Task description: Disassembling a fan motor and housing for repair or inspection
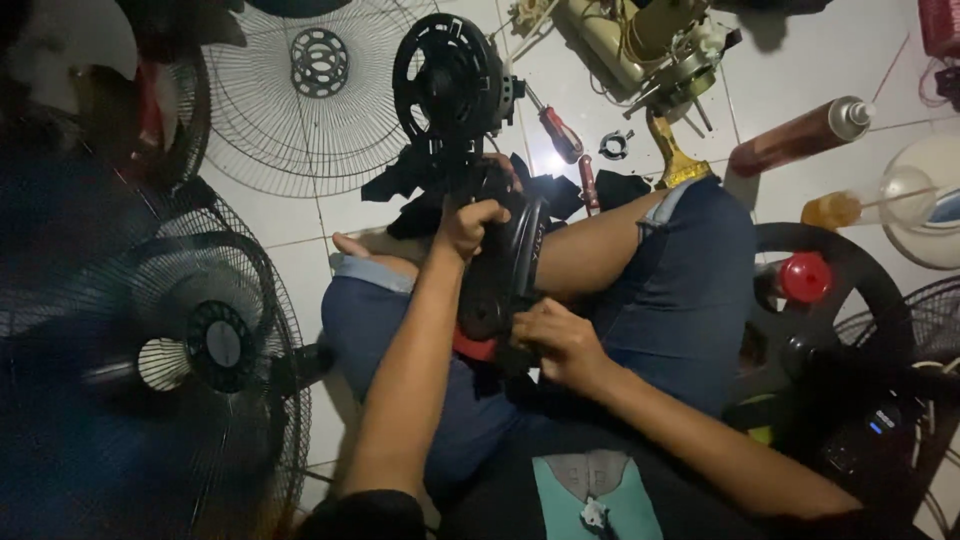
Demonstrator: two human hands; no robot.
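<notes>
I sit on the tiled floor [300, 235] with a black fan motor housing [500, 270] across my lap. My left hand [468, 225] has its grip wrapped tight round the housing's upper end, just below the round black rear guard mount [447, 75]. My right hand [560, 340] pinches the housing's lower end beside a red part [476, 347]. A red-handled screwdriver [560, 133] lies on the floor beyond my knee, near a loose wire fan grille [300, 110]. A whole fan [215, 345] stands at my left.
</notes>
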